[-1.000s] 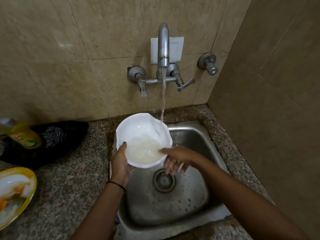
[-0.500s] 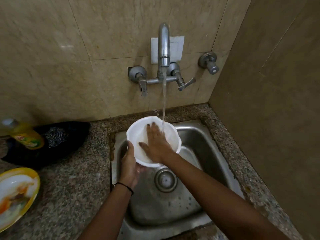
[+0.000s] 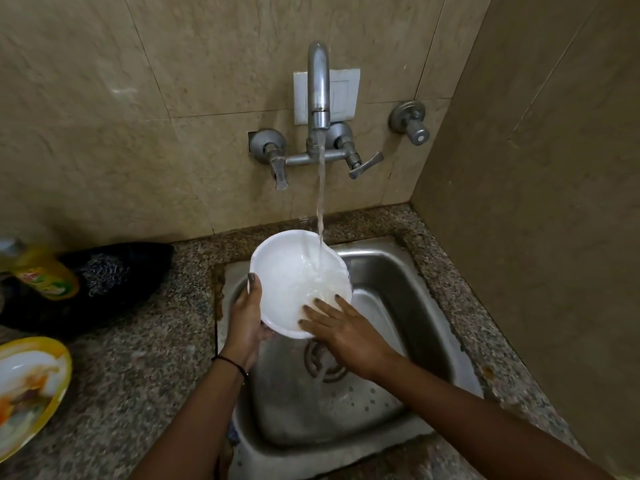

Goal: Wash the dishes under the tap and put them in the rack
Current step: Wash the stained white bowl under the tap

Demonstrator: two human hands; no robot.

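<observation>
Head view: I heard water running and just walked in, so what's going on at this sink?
A person is washing a white bowl under the running tap, over the steel sink. The left hand grips the bowl's left rim, thumb over the edge. The right hand lies flat, its fingers on the bowl's inner wall near the stream. A dirty yellow-rimmed plate waits on the counter at left. No rack is in view.

On your left, a yellow dish-soap bottle [image 3: 45, 275] sits beside a steel scourer [image 3: 104, 273] resting on a black bag [image 3: 145, 261].
</observation>
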